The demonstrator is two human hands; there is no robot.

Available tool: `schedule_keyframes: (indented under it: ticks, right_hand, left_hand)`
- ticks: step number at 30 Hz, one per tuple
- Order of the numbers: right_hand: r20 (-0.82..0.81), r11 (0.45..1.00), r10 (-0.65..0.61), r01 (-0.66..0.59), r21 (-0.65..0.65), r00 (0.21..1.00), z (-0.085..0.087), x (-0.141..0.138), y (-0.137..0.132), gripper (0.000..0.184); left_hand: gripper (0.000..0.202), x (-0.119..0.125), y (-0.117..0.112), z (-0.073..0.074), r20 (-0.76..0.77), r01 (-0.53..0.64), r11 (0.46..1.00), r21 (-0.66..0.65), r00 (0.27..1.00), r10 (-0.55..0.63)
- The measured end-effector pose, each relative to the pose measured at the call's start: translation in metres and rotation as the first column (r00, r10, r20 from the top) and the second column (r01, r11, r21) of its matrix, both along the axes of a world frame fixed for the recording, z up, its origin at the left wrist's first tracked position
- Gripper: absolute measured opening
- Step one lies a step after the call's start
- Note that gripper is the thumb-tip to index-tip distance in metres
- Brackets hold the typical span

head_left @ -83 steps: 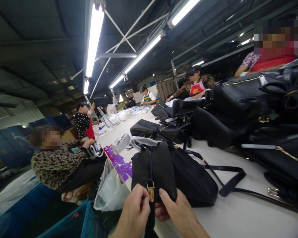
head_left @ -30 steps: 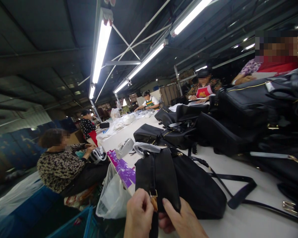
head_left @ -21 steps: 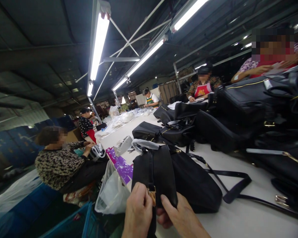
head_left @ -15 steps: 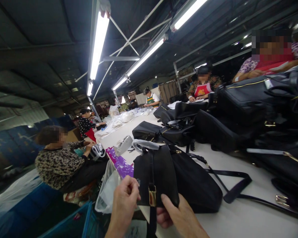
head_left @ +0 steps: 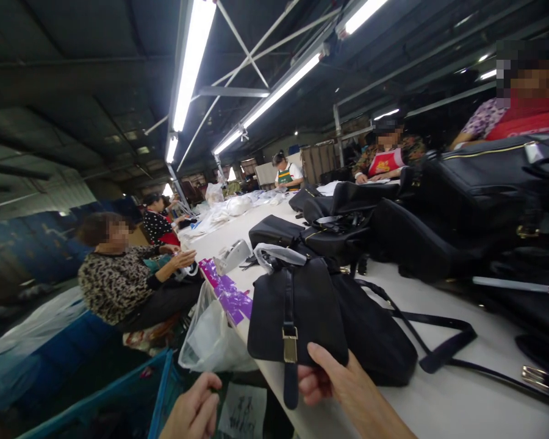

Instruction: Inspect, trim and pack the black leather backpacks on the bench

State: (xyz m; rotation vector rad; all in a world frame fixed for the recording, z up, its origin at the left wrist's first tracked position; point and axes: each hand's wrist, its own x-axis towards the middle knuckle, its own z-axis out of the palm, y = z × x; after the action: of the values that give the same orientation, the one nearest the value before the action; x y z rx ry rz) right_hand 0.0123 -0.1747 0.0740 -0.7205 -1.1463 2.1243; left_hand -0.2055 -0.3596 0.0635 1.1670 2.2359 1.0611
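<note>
A black backpack (head_left: 375, 329) lies on the white table in front of me. Its front flap (head_left: 274, 317) faces me, with a strap down the middle and a gold-coloured buckle (head_left: 290, 346). My right hand (head_left: 333, 381) grips the flap's lower right corner, thumb on top and fingers beneath. The strap's end (head_left: 291, 387) hangs below the flap edge. Off the table's near edge, my left hand (head_left: 194, 407) is closed with fingers curled, apart from the backpack; anything in it is hidden. Clear wrapping (head_left: 279, 256) covers the backpack's top handle.
More black bags (head_left: 457, 238) are heaped on the right. Purple tape (head_left: 229, 292) marks the table's left edge, beside a clear plastic bag (head_left: 210, 341). A blue crate (head_left: 162, 390) stands lower left. Several co-workers sit around the table, one at left (head_left: 119, 274).
My left hand has moved away from the flap, down and left past the table edge. My right hand still holds the flap corner. The view has shifted slightly.
</note>
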Motion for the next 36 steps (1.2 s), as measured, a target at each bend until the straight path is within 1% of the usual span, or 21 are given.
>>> schedule_keyframes:
  ticks: [3, 7, 9, 12, 15, 18, 20, 22, 24, 26, 28, 31, 33, 35, 36]
  right_hand:
    - [0.013, 1.0, 0.003, -0.003, -0.002, 1.0, -0.008, 0.0, 0.003, 0.036]
    - [0.078, 1.0, -0.008, 0.006, 0.021, 0.997, -0.017, -0.001, 0.008, 0.036]
    - [0.08, 1.0, 0.004, -0.005, 0.018, 0.997, -0.018, -0.001, 0.009, 0.037]
    - [0.054, 0.999, 0.029, -0.03, 0.014, 0.998, -0.017, 0.0, 0.008, 0.036]
    - [0.051, 1.0, 0.017, -0.018, 0.018, 0.999, -0.017, -0.001, 0.005, 0.037]
    - [0.075, 0.998, 0.022, -0.026, 0.054, 0.997, -0.018, -0.001, 0.004, 0.039]
    - [0.091, 0.997, 0.039, -0.044, 0.059, 0.995, -0.018, -0.001, 0.004, 0.041]
    - [0.092, 0.998, 0.04, -0.045, 0.051, 0.995, -0.016, -0.001, 0.004, 0.041]
    - [0.086, 0.998, 0.033, -0.037, 0.05, 0.996, -0.013, 0.0, 0.004, 0.042]
    - [0.087, 0.998, 0.019, -0.024, 0.064, 0.996, -0.012, 0.0, 0.005, 0.04]
    - [0.096, 0.996, -0.003, -0.006, 0.088, 0.995, -0.012, 0.0, 0.005, 0.038]
    - [0.109, 0.99, -0.01, -0.006, 0.143, 0.994, -0.017, -0.001, 0.007, 0.033]
    - [0.112, 0.987, 0.008, -0.026, 0.161, 0.994, -0.02, -0.002, 0.008, 0.033]
    - [0.113, 0.988, 0.022, -0.039, 0.153, 0.993, -0.023, -0.002, 0.009, 0.034]
    - [0.114, 0.988, 0.03, -0.047, 0.147, 0.993, -0.023, -0.002, 0.009, 0.034]
  left_hand:
    - [0.038, 0.0, -0.001, 0.0, 0.068, -0.036, 0.999, -0.037, 0.997, 0.038]
    - [0.037, -0.004, 0.0, -0.002, 0.137, -0.077, 0.997, -0.016, 0.987, 0.078]
    - [0.037, -0.006, -0.001, -0.004, 0.157, -0.081, 0.997, -0.016, 0.984, 0.083]
    - [0.042, -0.003, 0.003, -0.006, 0.148, -0.093, 0.996, -0.006, 0.985, 0.093]
    - [0.046, 0.011, 0.013, 0.001, 0.188, -0.083, 0.996, 0.028, 0.979, 0.077]
    - [0.034, 0.034, 0.029, 0.014, 0.242, -0.015, 0.993, 0.114, 0.97, -0.013]
    - [0.026, 0.051, 0.041, 0.021, 0.168, 0.037, 0.976, 0.213, 0.983, -0.074]
    - [0.024, 0.066, 0.052, 0.026, 0.011, 0.1, 0.947, 0.305, 0.994, -0.108]
    - [0.023, 0.077, 0.063, 0.028, -0.171, 0.179, 0.921, 0.346, 0.977, -0.126]
    - [0.023, 0.084, 0.072, 0.028, -0.32, 0.259, 0.908, 0.329, 0.935, -0.151]
    - [0.023, 0.088, 0.08, 0.026, -0.405, 0.307, 0.906, 0.293, 0.898, -0.173]
    - [0.017, 0.091, 0.087, 0.022, -0.431, 0.291, 0.927, 0.236, 0.886, -0.169]
    - [0.018, 0.092, 0.09, 0.02, -0.452, 0.285, 0.94, 0.189, 0.875, -0.175]
    - [0.02, 0.092, 0.092, 0.016, -0.513, 0.295, 0.946, 0.133, 0.838, -0.189]
    - [0.02, 0.091, 0.093, 0.014, -0.556, 0.3, 0.948, 0.104, 0.808, -0.194]
